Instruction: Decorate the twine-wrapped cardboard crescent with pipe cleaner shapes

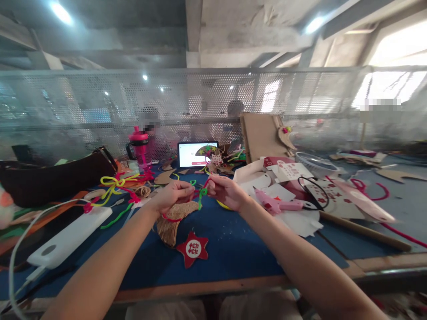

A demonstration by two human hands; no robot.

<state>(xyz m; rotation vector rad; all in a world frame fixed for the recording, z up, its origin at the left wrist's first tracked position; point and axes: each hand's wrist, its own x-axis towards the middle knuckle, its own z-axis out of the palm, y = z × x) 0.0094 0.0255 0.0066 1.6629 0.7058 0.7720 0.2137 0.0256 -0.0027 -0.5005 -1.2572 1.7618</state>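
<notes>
My left hand [176,195] pinches pipe cleaners, and a small green loop shows above its fingertips. Close beside it, my right hand [225,191] has its fingers closed on a red pipe cleaner [206,183]. A green pipe cleaner [202,194] is bent into a knot-like curl between the two hands, its end hanging down. Below my left hand lies a brown, rough-surfaced crescent [168,229] with a red strand across its upper part. Touching or almost touching its lower right edge is a red star [193,250] bearing a white disc with a red character.
To the right are a pink glue gun [276,203], cut paper pieces and a cardboard tube [367,231]. On the left lie a white power strip [70,238], yellow pipe cleaners [113,184] and a dark pouch [60,175]. A pink bottle [138,146] and a lit tablet [190,154] stand behind.
</notes>
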